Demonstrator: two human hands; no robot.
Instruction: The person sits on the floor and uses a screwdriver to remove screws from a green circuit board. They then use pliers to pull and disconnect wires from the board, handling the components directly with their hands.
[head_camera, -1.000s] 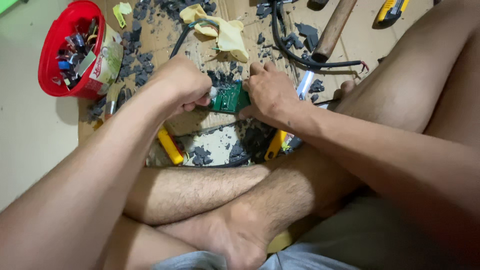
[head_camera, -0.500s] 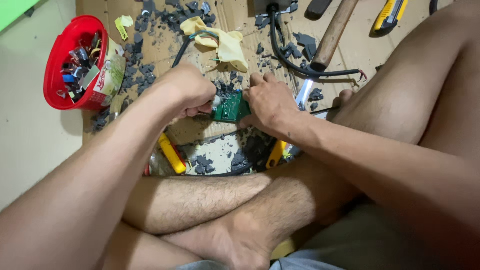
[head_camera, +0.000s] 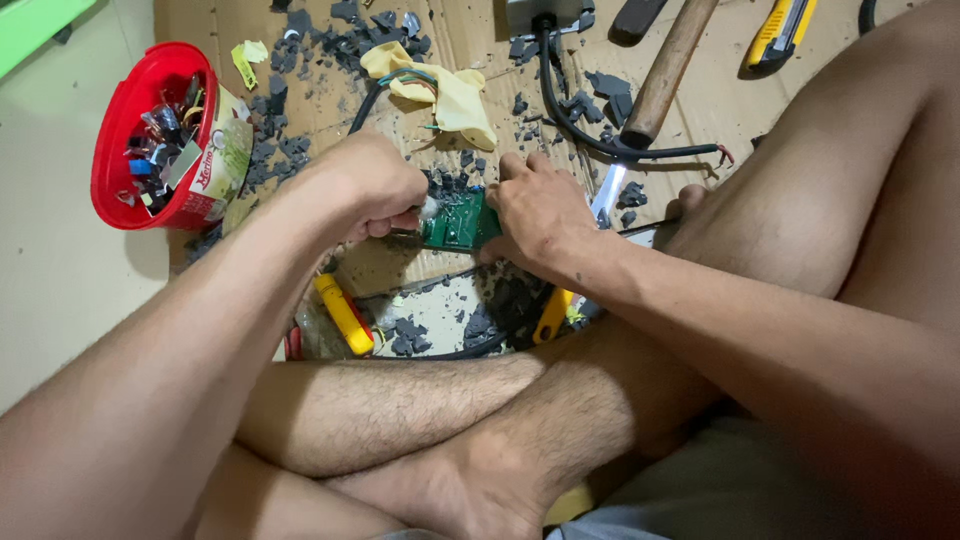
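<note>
Both hands, left hand and right hand, half-hide a green circuit board.

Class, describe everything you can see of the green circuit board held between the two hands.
The green circuit board is a small flat piece, seemingly rigid, with fine pale markings on its face. Only its middle shows; both ends are hidden under the hands. It lies roughly level, just above the cardboard sheet littered with dark fragments. The right hand presses down on its right end, fingers spread. The left hand, clenched in a fist, meets its left edge with something small and pale in its grip. Whether it is whole cannot be told.
</note>
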